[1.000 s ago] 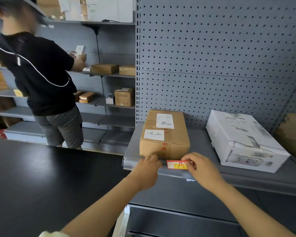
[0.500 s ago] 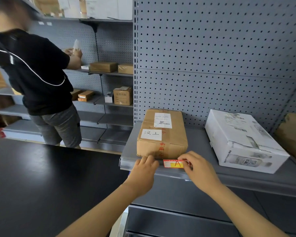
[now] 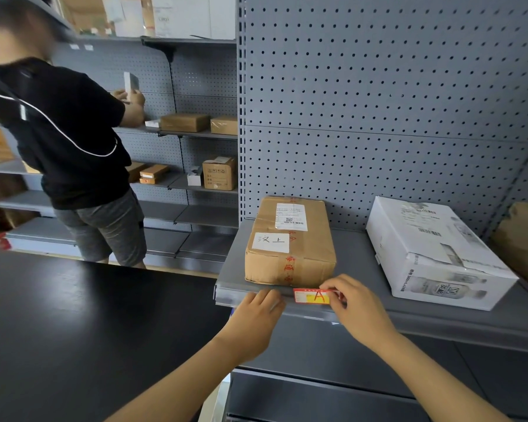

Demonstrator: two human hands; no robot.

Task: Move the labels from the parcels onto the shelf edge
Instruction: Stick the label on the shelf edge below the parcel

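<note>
A red and yellow label marked "A" lies against the front edge of the grey shelf, just below a brown parcel that carries a white handwritten label and a shipping sticker. My right hand pinches the label's right end. My left hand rests its fingertips on the shelf edge just left of the label. A white parcel lies on the same shelf to the right.
A black table fills the lower left. Behind it a person in a black shirt stands at grey shelving with several small boxes. A brown carton sits at the far right. Pegboard backs the shelf.
Both hands stay at the shelf edge with the label between them. The person at the left has raised a white item higher.
</note>
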